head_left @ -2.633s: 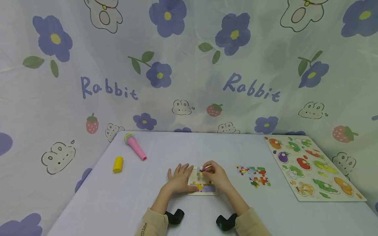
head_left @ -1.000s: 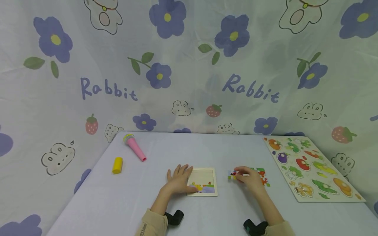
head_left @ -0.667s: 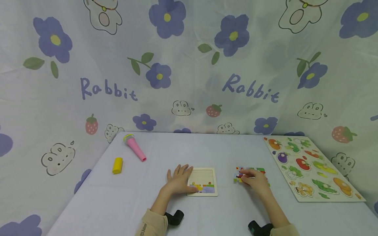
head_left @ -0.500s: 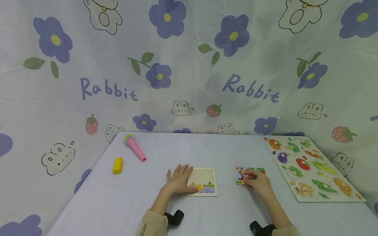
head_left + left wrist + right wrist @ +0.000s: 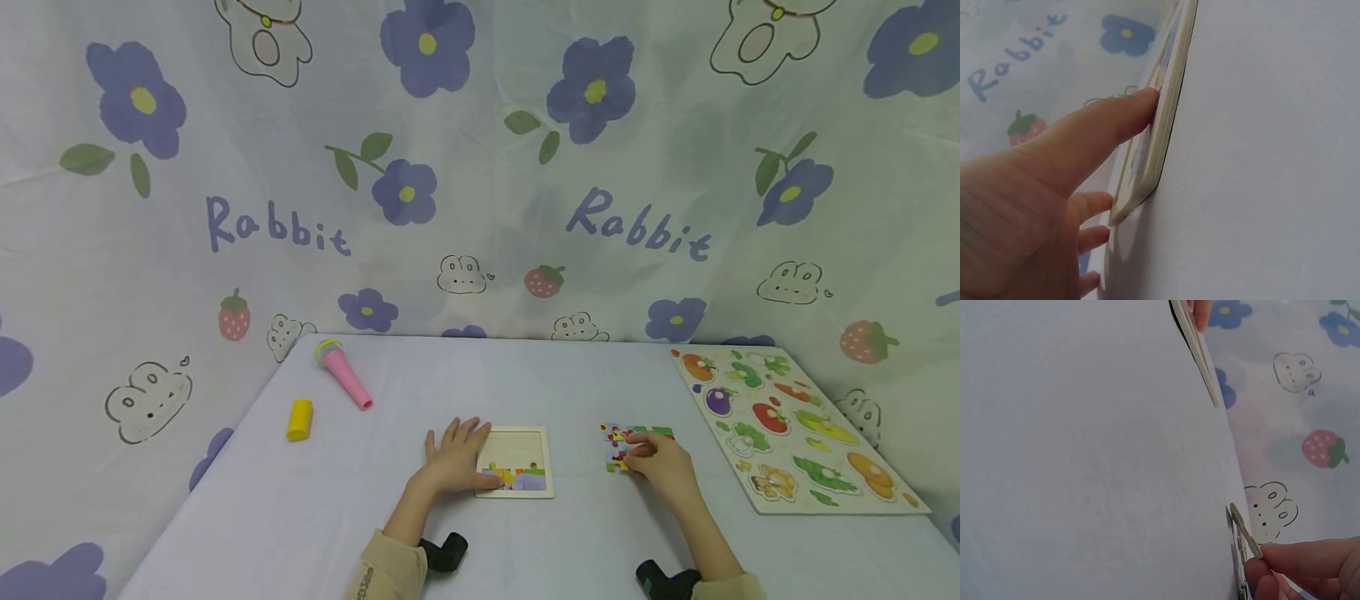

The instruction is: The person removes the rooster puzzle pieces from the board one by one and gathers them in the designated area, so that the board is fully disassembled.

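Note:
My left hand (image 5: 452, 462) rests at the left side of a small wooden puzzle tray (image 5: 517, 444), fingers spread and mostly straight. In the left wrist view its thumb (image 5: 1100, 128) presses on the tray's near edge. Purple, yellow and green puzzle pieces (image 5: 528, 479) fill the near strip of the tray; bare wood shows beyond. To the right, my right hand (image 5: 666, 471) pinches a puzzle piece (image 5: 617, 460) between thumb and fingers. The right wrist view shows that piece (image 5: 1245, 530) edge-on and tilted, close over other pieces. The hand hides part of the loose pieces (image 5: 662, 432).
A vegetable puzzle board (image 5: 787, 433) lies at the right. At the back left are a pink toy microphone (image 5: 347, 377) and a yellow cylinder (image 5: 299, 419). A printed curtain (image 5: 480, 167) hangs behind the white table (image 5: 375, 475).
My right hand has moved from over the tray to the loose pieces at the right, carrying a puzzle piece. Pieces seen in the tray's far part are gone from there. My left hand stays put.

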The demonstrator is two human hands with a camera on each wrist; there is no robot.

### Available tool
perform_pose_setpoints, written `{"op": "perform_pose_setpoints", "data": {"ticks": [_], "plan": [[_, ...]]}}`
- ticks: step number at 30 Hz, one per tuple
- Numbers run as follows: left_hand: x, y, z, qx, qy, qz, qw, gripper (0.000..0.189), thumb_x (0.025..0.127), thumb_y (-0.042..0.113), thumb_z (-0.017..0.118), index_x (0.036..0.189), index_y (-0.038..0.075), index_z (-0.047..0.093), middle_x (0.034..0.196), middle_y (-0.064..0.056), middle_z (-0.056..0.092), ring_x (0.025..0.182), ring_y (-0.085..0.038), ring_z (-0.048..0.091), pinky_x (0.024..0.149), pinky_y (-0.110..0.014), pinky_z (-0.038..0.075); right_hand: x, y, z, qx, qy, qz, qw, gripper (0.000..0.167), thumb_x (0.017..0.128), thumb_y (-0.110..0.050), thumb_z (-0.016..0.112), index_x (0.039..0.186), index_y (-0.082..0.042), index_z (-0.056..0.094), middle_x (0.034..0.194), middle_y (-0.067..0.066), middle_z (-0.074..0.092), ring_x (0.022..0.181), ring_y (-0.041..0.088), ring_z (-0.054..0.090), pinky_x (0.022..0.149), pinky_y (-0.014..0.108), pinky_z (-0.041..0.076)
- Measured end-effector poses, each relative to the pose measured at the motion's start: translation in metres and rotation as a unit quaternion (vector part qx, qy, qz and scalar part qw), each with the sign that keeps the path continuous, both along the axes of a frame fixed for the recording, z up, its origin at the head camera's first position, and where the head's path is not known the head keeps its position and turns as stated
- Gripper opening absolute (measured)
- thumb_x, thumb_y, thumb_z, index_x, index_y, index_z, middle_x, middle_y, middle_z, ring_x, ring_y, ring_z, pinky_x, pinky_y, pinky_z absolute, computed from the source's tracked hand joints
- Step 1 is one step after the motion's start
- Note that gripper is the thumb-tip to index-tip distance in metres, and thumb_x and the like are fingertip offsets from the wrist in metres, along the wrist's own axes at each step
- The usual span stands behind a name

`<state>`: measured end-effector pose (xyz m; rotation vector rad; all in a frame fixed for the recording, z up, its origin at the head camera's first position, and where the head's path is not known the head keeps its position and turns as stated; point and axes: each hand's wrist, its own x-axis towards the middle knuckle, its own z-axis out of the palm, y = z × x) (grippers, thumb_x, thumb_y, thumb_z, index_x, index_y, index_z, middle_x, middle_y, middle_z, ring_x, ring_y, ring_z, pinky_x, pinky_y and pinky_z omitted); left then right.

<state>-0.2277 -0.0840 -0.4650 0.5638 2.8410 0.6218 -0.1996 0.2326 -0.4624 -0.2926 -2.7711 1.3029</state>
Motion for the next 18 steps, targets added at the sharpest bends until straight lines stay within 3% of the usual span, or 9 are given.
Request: {"op": "perform_pose_setpoints", "data": {"ticks": [10, 18], "plan": [[-0.0003, -0.0002, -0.0003, 0.004, -0.001, -0.001, 1.0000, 0.088, 0.073, 0.049, 0.072, 0.141, 0.008, 0.035, 0.147, -0.015, 0.028, 0.136, -0.042, 0.015, 0.099, -0.071, 0.002, -0.0023, 0.0026, 0.0011, 0.029, 0.005, -0.001, 0.9996, 0.029, 0.074, -0.002, 0.070, 0.101, 0.004, 0.063, 0.078, 0.008, 0.062, 0.071, 0.020, 0.057, 0.055, 0.025, 0.045], [-0.0003, -0.0006, -0.0008, 0.002, -0.002, 0.000, 1.0000, 0.088, 0.073, 0.050, 0.072, 0.141, 0.008, 0.036, 0.147, -0.014, 0.028, 0.136, -0.042, 0.016, 0.099, -0.071, 0.002, -0.0012, 0.0011, 0.0036, 0.023, 0.005, -0.007, 0.9997, 0.028, 0.077, -0.005, 0.066, 0.104, 0.004, 0.062, 0.079, 0.008, 0.062, 0.065, 0.015, 0.055, 0.053, 0.025, 0.044]]}}
